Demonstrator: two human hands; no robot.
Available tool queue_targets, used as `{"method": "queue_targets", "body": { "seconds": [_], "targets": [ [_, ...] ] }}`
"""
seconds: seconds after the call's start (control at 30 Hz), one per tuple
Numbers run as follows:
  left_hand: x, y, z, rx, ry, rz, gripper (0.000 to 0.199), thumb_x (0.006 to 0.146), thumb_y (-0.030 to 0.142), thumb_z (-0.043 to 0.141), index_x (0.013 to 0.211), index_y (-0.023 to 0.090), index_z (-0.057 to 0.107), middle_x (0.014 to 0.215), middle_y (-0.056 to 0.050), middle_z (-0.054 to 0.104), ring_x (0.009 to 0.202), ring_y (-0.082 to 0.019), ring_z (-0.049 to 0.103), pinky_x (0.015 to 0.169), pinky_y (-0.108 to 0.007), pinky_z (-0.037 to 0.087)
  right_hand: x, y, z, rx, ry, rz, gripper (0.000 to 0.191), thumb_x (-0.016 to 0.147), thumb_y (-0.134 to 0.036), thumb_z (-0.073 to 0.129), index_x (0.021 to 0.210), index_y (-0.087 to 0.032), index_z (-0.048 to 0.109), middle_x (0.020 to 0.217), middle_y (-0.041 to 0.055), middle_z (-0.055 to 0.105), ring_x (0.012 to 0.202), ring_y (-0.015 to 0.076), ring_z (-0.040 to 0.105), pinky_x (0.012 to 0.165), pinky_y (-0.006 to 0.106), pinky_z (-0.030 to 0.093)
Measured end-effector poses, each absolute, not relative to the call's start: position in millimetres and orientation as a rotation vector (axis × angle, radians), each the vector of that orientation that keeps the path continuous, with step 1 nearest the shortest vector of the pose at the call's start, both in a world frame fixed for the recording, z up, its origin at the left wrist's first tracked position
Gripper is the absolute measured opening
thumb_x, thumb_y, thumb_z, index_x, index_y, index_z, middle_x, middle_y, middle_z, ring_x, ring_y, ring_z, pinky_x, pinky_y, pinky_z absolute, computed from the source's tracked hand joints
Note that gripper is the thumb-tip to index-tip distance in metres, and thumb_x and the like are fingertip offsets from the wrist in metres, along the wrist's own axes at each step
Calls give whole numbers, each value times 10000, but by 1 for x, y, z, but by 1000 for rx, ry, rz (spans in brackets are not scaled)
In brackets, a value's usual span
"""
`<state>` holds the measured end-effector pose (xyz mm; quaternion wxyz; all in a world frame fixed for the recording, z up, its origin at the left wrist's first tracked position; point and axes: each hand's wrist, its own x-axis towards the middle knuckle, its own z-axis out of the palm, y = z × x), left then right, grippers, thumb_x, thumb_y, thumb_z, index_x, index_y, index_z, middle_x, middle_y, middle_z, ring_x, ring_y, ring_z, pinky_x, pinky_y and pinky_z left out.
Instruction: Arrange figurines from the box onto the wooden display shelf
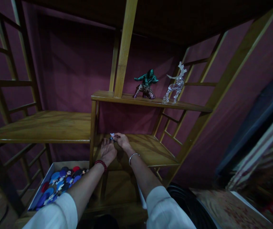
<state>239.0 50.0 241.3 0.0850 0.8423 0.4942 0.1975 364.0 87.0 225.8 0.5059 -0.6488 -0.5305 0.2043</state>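
the right hand (122,141) pinches a small figurine (112,136), pale with a touch of blue, between thumb and fingers. it sits at the fingertips, over the left end of the lower right shelf (148,146); i can't tell whether its base touches the wood. the left hand (108,152) is just beside it, palm down, fingers reaching toward the figurine's lower part, and i can't make out whether they grip it. a dark red beaded bracelet (101,163) circles the left wrist, a silver bangle (133,157) the right. on the upper shelf (127,100) a green crouching figure (148,83) stands near a clear deer (176,83). down at the left, a box (82,164) holds a jumble of colourful pieces (61,183).
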Motion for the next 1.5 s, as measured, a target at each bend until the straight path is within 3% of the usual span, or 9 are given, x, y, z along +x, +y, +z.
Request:
{"method": "queue_targets", "body": {
  "seconds": [0.23,0.9,1.17,1.5],
  "targets": [
    [237,48,242,2526,1458,665,509,681,89,400,1181,100,494,1246,-124,505,1224,-237,352,1020,-339,223,363,89,228,-1561,-1298,480,165,639,-199,637,795,-236,677,772,-25,686,760,135,623,740,240,473],
    [240,55,234,2509,1462,627,490,731,119,387,1215,80,456,1293,-153,450,1266,-260,280,1028,-393,195,366,97,218,-1546,-1356,465,158,670,-193,618,808,-225,688,815,-13,691,780,152,618,780,266,466],
    [240,53,237,2500,1463,577,513,716,137,407,1220,55,446,1309,-167,426,1280,-260,249,1035,-382,168,366,96,219,-1628,-1413,283,105,672,-199,633,759,-214,690,766,5,676,726,154,595,715,246,451],
    [241,53,235,2526,1493,598,513,712,116,388,1219,74,451,1289,-141,457,1262,-262,279,1028,-385,196,360,86,229,-1750,-1546,75,85,691,-157,632,753,-194,676,766,40,652,746,160,563,755,263,410]
  ]
}}
